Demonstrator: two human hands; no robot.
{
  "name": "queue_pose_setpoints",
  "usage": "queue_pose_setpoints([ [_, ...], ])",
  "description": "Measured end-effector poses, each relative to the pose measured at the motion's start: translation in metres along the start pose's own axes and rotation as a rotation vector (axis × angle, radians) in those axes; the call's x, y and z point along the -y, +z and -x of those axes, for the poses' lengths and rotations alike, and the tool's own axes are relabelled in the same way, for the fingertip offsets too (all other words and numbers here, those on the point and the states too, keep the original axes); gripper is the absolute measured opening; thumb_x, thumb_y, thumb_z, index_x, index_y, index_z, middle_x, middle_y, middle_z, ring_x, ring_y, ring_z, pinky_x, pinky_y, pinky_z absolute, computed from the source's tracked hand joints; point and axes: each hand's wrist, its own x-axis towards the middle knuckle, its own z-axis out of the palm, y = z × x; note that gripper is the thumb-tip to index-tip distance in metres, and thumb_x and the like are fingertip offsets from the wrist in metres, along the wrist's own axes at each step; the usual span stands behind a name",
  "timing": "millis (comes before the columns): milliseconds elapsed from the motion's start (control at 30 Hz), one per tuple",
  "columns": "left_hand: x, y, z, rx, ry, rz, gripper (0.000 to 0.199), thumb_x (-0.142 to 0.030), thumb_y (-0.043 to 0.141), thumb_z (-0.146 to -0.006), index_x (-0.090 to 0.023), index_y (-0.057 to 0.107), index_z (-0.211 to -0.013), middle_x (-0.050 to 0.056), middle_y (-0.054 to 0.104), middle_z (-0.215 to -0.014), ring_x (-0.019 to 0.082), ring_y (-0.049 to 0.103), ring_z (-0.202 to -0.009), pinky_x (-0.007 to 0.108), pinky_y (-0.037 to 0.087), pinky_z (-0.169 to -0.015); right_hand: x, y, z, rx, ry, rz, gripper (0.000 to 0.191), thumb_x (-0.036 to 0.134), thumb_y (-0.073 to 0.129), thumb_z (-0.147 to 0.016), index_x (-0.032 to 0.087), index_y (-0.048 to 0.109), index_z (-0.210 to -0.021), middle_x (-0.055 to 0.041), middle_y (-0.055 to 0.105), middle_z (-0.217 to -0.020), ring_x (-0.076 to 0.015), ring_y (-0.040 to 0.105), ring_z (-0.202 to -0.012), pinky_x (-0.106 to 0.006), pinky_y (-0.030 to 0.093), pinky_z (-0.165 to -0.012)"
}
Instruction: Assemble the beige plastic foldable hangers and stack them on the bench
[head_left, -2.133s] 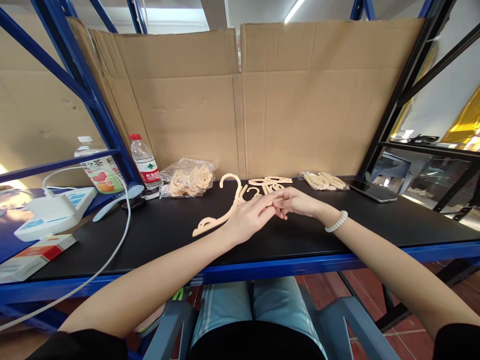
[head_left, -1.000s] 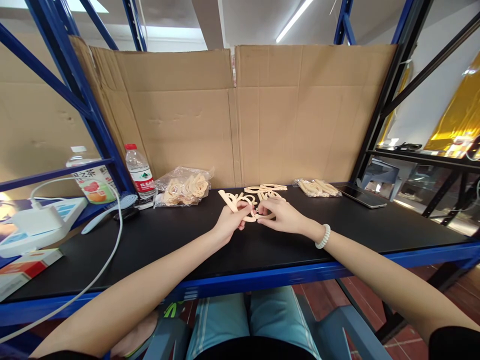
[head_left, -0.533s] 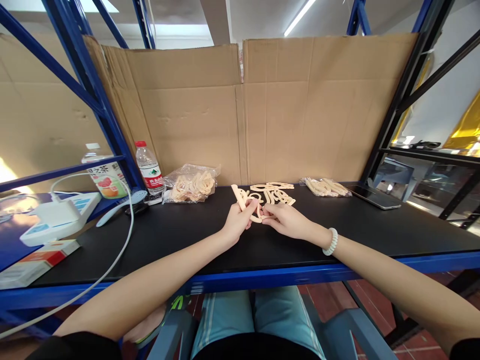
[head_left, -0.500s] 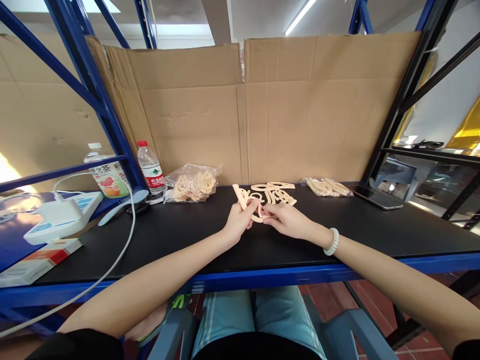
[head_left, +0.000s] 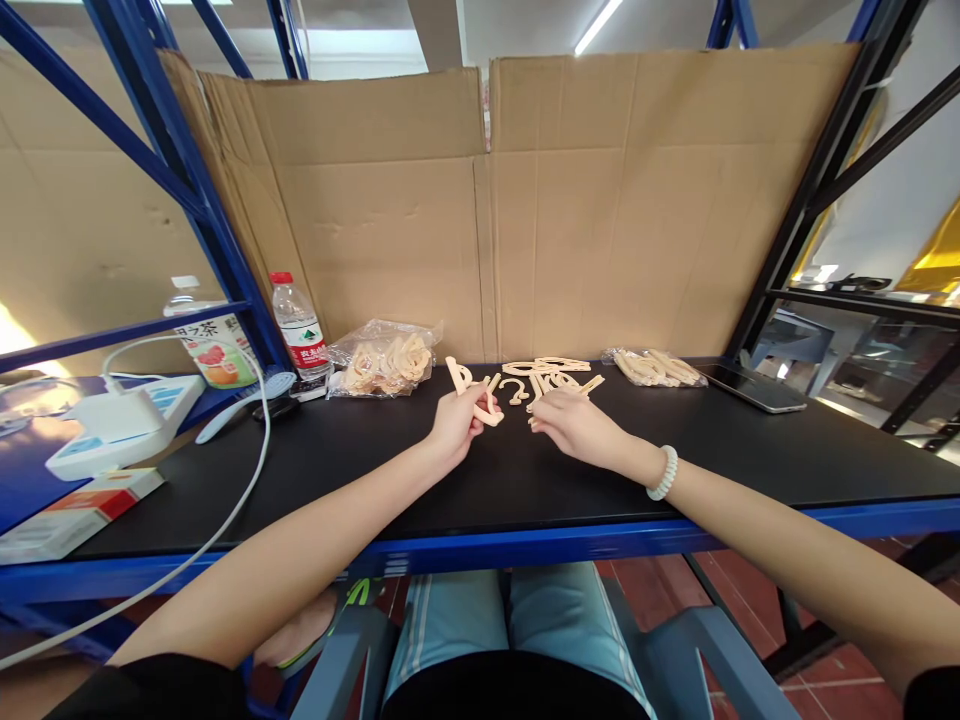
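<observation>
My left hand (head_left: 456, 425) is closed on a pale wooden frame piece (head_left: 490, 417), which slants up past the fingers. To its right, my right hand (head_left: 574, 425) has its fingers curled over the loose wooden pieces (head_left: 556, 380); a small pale bit shows at the fingertips, and what it grips is mostly hidden. Between the two hands a hook-shaped wooden piece (head_left: 514, 390) lies on the black tabletop. Behind them, flat oval pieces (head_left: 546, 366) rest near the cardboard.
Plastic bags of wooden pieces lie at the left (head_left: 386, 362) and right (head_left: 654, 367). A phone (head_left: 754, 387) sits farther right. On the left are a water bottle (head_left: 300, 330), a light-blue brush (head_left: 244, 405), a power strip (head_left: 124, 430), a white cable and a box (head_left: 79, 515).
My hands have moved apart. The left one has carried the frame piece leftward; the right one has let go of it and moved over the loose pieces. The hook-shaped piece is now uncovered.
</observation>
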Motion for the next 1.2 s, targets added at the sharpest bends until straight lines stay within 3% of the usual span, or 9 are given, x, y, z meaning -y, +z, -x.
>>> queue_pose_setpoints([
  [100,-0.004,-0.004,-0.004,0.016,-0.019,-0.023,0.027,-0.028,0.062,-0.079,-0.012,0.055,-0.058,0.003,0.059,-0.053,0.003,0.045,-0.039,0.012,0.020,-0.034,-0.024,-0.009,0.004,-0.118,0.157,-0.093,0.016,0.019,0.048,-0.091,0.021,0.047,-0.075,-0.0038,0.056,-0.072,-0.0191,0.050,-0.070,-0.030,0.038,-0.070],
  [200,-0.002,0.000,0.000,0.111,-0.116,-0.100,0.026,-0.025,0.060,-0.080,-0.011,0.059,-0.059,0.007,0.062,-0.054,0.005,0.046,-0.038,0.013,0.021,-0.033,-0.048,-0.020,0.009,-0.194,0.286,-0.125,0.008,0.020,0.051,-0.088,0.021,0.048,-0.081,-0.0044,0.058,-0.076,-0.0207,0.054,-0.072,-0.031,0.040,-0.070],
  [367,0.005,0.009,0.012,0.271,-0.165,-0.257,0.025,-0.025,0.063,-0.078,-0.009,0.063,-0.060,0.009,0.063,-0.052,0.006,0.046,-0.036,0.014,0.020,-0.031,-0.067,-0.018,0.010,-0.174,0.274,-0.112,0.008,0.016,0.048,-0.086,0.021,0.053,-0.089,-0.0100,0.061,-0.096,-0.0251,0.057,-0.090,-0.039,0.044,-0.083],
  [467,0.006,0.009,0.015,0.312,-0.140,-0.306,0.026,-0.027,0.062,-0.079,-0.010,0.063,-0.060,0.007,0.063,-0.052,0.004,0.040,-0.032,0.015,0.020,-0.031,-0.070,-0.006,0.007,-0.124,0.216,-0.200,0.013,0.012,0.045,-0.085,0.021,0.053,-0.090,-0.0117,0.060,-0.110,-0.0254,0.054,-0.107,-0.043,0.043,-0.092],
  [533,0.006,0.009,0.016,0.320,-0.128,-0.325,0.026,-0.028,0.061,-0.079,-0.010,0.063,-0.060,0.006,0.064,-0.052,0.004,0.039,-0.032,0.015,0.020,-0.031,-0.072,0.002,0.005,-0.074,0.196,-0.237,0.014,0.010,0.046,-0.084,0.021,0.054,-0.087,-0.0107,0.062,-0.108,-0.0249,0.054,-0.109,-0.044,0.042,-0.094],
  [667,0.007,0.008,0.014,0.325,-0.119,-0.341,0.026,-0.030,0.059,-0.080,-0.011,0.063,-0.062,0.006,0.064,-0.054,0.005,0.041,-0.034,0.015,0.021,-0.032,-0.076,0.012,0.007,0.031,0.247,-0.269,0.016,0.006,0.047,-0.080,0.018,0.056,-0.082,-0.0060,0.065,-0.088,-0.0195,0.059,-0.082,-0.035,0.047,-0.079],
  [767,0.007,0.008,0.014,0.332,-0.119,-0.349,0.026,-0.031,0.059,-0.080,-0.011,0.063,-0.063,0.006,0.063,-0.054,0.005,0.040,-0.034,0.016,0.020,-0.032,-0.076,0.014,0.009,0.055,0.267,-0.279,0.019,0.005,0.048,-0.079,0.017,0.060,-0.086,-0.0048,0.065,-0.086,-0.0170,0.059,-0.077,-0.030,0.047,-0.073],
  [1067,0.009,0.008,0.012,0.345,-0.116,-0.374,0.026,-0.032,0.058,-0.079,-0.011,0.062,-0.065,0.007,0.065,-0.058,0.005,0.041,-0.035,0.016,0.020,-0.034,-0.073,0.012,0.008,0.091,0.305,-0.246,0.026,0.007,0.048,-0.084,0.016,0.069,-0.096,-0.0090,0.069,-0.100,-0.0197,0.064,-0.088,-0.035,0.049,-0.082],
  [1200,0.009,0.007,0.012,0.352,-0.111,-0.390,0.026,-0.032,0.057,-0.081,-0.011,0.062,-0.066,0.007,0.065,-0.059,0.005,0.042,-0.037,0.016,0.021,-0.034,-0.061,0.012,0.006,0.061,0.159,-0.199,0.026,0.013,0.052,-0.088,0.018,0.066,-0.110,-0.0095,0.064,-0.107,-0.0215,0.060,-0.100,-0.038,0.048,-0.090],
])
